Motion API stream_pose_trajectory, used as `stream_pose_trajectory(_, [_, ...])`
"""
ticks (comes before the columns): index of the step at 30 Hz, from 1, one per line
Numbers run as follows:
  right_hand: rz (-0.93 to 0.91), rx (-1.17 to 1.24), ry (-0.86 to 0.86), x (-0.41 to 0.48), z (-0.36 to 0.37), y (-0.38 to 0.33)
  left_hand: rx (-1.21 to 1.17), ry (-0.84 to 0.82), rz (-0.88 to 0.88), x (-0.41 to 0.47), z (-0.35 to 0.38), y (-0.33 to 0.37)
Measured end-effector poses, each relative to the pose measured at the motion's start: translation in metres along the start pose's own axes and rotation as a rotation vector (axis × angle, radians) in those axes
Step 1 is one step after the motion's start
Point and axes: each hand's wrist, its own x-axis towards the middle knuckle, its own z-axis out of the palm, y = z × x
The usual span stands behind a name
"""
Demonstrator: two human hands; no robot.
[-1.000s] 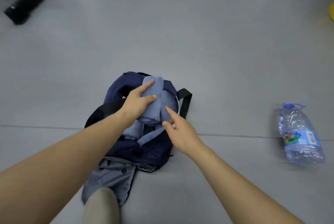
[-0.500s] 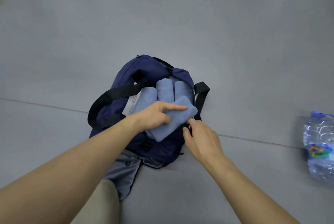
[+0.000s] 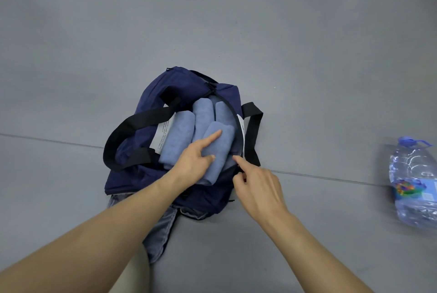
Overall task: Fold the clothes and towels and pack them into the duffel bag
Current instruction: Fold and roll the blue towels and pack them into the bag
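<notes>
Bag (image 3: 151, 94): navy duffel, on the floor (image 3: 307, 56) straight ahead of you; zip open, mouth facing up.
Towels (image 3: 203, 115): three pale-blue rolls, packed side by side inside the mouth, running lengthwise.
Top towel (image 3: 222, 148): a fourth roll, lying on the others toward the right side; its near end overhangs the bag's near edge.
Left hand (image 3: 194, 162): your index finger lies straight along the top towel and your thumb presses on it. The other fingers are hidden, so you cannot tell whether the hand grips or only presses.
Right hand (image 3: 257, 188): your index finger and thumb pinch the rim (image 3: 233, 113) at the bag's near right corner; the other fingers are curled.
Straps (image 3: 132, 125): black; one loops over the left side, one sits at the right side.
Label (image 3: 163, 136): white, printed, against the inner left wall, just beside the leftmost roll.
Garment (image 3: 163, 229): grey-blue denim, caught under the bag's near end.
Bottle (image 3: 413, 181): clear plastic, blue cap, on its side, well apart to your right.
Floor: grey; a seam line runs under the bag.
</notes>
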Motion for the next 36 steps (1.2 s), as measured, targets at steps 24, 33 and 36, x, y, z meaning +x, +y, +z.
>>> stream_pose_trajectory(24, [-0.173,-0.402,-0.117,0.019,-0.017,0.015,0.127,0.024,0.085,0.004,0.014,-0.004])
stream_pose_trajectory(33, [-0.305,-0.227,0.039,0.019,-0.031,0.017,0.222,-0.050,0.065,0.000,0.004,-0.006])
stream_pose_trajectory(36, [-0.151,-0.065,0.026,0.015,-0.018,0.024,0.297,-0.221,0.047,-0.011,0.000,-0.010])
